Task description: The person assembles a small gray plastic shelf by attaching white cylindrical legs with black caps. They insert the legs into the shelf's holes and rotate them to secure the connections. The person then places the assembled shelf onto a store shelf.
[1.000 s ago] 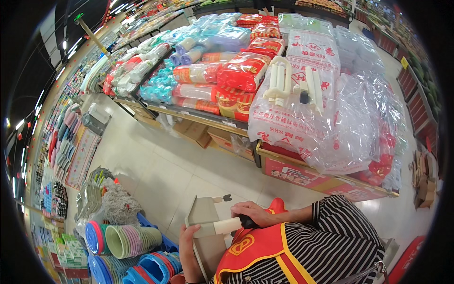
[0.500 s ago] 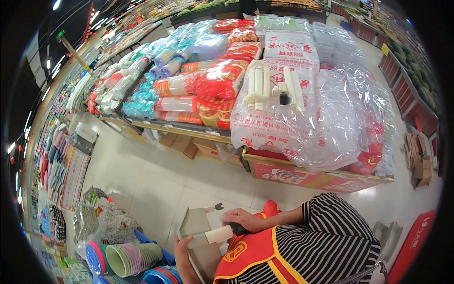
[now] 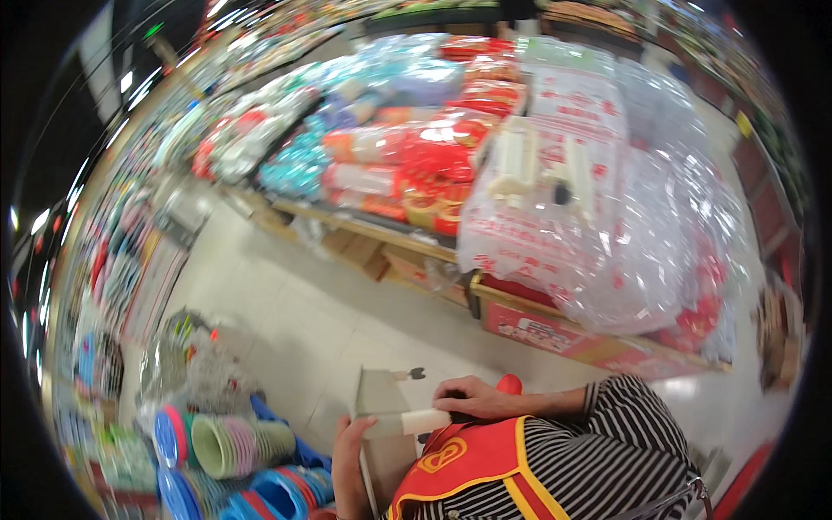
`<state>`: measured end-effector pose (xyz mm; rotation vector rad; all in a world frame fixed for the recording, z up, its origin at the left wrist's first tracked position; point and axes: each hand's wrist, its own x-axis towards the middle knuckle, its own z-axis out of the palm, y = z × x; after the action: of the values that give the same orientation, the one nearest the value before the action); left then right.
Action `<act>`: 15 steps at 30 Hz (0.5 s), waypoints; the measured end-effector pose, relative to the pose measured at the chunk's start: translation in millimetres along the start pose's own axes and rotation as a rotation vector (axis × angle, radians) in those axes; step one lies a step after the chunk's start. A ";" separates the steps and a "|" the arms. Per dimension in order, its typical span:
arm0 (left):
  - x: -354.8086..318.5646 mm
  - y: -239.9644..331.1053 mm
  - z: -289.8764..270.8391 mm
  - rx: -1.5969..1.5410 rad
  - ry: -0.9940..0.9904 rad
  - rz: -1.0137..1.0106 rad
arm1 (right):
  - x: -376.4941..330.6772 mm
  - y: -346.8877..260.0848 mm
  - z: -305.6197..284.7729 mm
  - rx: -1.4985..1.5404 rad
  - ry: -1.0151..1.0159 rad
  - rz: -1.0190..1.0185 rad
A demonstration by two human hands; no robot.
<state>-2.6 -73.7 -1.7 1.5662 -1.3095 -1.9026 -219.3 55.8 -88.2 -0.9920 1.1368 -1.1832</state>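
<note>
- Panel piece [image 3: 381, 392]: dull grey-beige, flat-faced and bent at an angle, near the person's front, in the two hands.
- White tube [image 3: 425, 422]: short, pale, lying crosswise over the panel piece; its right end meets something dark under the right hand.
- Black tip [image 3: 417, 373]: small, notched, sticking out at the far right side.
- Left hand [image 3: 349, 444]: fingers gripping the panel piece's left side.
- Right hand [image 3: 475, 399]: fingers curled at the tube's right end; cannot tell how tightly.
</note>
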 end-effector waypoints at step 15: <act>-17.9 4.4 3.3 -0.067 -0.081 -0.009 | -5.8 -29.9 7.9 -0.745 -0.117 -0.332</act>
<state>-1.0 -61.2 12.1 1.4789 -1.2592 -2.0138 -216.7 57.6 -56.9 -1.8488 1.3846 -0.9354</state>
